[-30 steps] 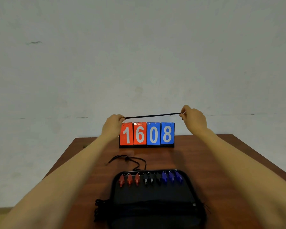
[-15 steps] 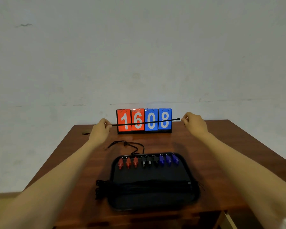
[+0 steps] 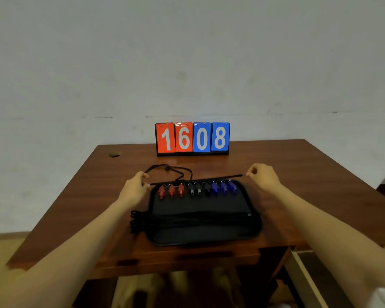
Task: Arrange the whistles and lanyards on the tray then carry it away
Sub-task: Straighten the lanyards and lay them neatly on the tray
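A black tray (image 3: 200,234) lies on the wooden table. Along its far edge stand three red whistles (image 3: 171,191), three black whistles (image 3: 198,190) and three blue whistles (image 3: 223,186) in a row. A bundle of black lanyards (image 3: 187,220) lies across the tray's middle, its loops hanging over the left rim. My left hand (image 3: 135,188) and my right hand (image 3: 263,175) each pinch one end of a black lanyard (image 3: 196,180), stretched straight just above the whistle row. Another loose black lanyard (image 3: 169,171) lies on the table behind the tray.
A flip scoreboard (image 3: 192,138) reading 1608 stands at the table's far edge against the wall. A small brown mark (image 3: 115,154) sits at the far left corner. The table's front edge (image 3: 165,256) is close below the tray.
Both hands have come down and toward me with the stretched lanyard, from scoreboard height to just over the whistle row. The camera has tilted down.
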The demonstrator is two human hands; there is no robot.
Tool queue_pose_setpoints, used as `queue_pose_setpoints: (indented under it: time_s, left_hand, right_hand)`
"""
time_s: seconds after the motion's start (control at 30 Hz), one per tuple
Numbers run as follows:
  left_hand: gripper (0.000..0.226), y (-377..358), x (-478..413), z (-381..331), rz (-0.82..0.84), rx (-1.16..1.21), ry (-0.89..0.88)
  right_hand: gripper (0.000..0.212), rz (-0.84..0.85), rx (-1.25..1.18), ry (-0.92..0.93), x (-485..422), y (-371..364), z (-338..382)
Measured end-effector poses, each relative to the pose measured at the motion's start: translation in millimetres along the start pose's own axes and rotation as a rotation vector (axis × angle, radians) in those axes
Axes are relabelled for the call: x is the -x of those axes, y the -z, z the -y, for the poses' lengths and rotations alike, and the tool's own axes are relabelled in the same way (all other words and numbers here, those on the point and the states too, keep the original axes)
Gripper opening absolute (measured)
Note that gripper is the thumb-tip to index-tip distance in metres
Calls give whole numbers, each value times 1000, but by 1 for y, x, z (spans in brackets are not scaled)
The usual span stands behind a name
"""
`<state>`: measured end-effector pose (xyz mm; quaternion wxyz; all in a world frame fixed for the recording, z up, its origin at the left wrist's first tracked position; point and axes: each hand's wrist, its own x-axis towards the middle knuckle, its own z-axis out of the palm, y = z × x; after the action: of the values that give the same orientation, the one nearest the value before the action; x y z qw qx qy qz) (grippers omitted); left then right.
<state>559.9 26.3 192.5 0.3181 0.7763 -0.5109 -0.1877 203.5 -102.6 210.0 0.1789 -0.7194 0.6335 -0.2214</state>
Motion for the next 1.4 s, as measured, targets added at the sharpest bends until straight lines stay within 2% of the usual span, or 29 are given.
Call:
queue_pose_setpoints:
  time_s: [0.13, 0.23, 0.8, 1.2, 1.4]
  left_hand:
    - [5, -12, 17, 18, 27, -35, 63]
    - [8, -20, 27, 29, 46, -39, 75]
    - [9, -37, 64, 45, 61, -127, -30]
    - [12, -53, 76, 50, -10, -442, -112]
    - [14, -59, 80, 51, -59, -481, -118]
  right_hand:
    - [13, 69, 39, -57, 25, -21, -24]
    - [15, 102, 21, -74, 39, -30, -36]
    - [15, 166, 95, -23, 75, -34, -58]
    - [13, 162, 145, -8, 87, -34, -68]
    - [12, 172, 121, 7, 90, -34, -66]
